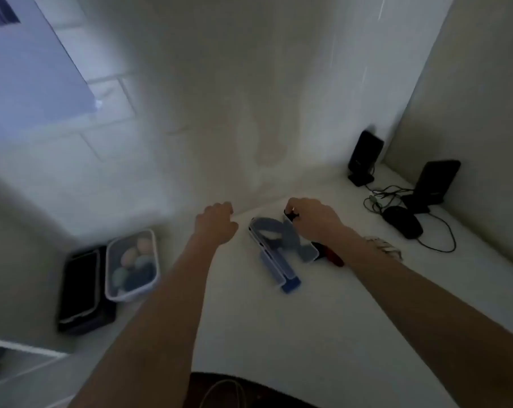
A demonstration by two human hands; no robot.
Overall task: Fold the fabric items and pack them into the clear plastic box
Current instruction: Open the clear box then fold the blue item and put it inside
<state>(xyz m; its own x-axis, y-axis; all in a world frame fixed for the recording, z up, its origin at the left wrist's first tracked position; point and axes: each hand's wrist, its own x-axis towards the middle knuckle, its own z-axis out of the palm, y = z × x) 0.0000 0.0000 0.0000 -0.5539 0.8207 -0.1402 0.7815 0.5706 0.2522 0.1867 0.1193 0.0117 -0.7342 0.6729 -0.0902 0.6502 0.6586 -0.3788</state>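
A white table (323, 319) runs into a corner formed by pale walls, the whole scene dim and somewhat blurred. Both bare forearms reach forward from the near edge toward the far edge of the table.

Left hand (217, 222): fingers curled loosely inward, nothing visibly held; it hovers near the far edge, just left of the clear plastic box (281, 245).

Right hand (314, 219): fingers pinched closed on a small dark item (290, 215) at the far end of the box; what the item is cannot be told.

The clear plastic box lies near the far edge between the two hands, tilted, with a strip of blue-grey fabric (290, 237) draped across it. A second clear piece with a blue end (279, 272), perhaps the lid, lies against the box on its near side. Dark and red fabric (329, 256) shows just beyond the box, partly hidden under the right forearm. A pale patterned item (384, 247) lies right of that forearm.

At the left edge of the table stands another clear container (131, 265) holding rounded bundles in blue, green and tan, with a black flat device (78, 290) just beside it.

In the far right corner stand two black speakers (364, 157), with a black mouse (404, 222) and loose cables (437, 231) near them.
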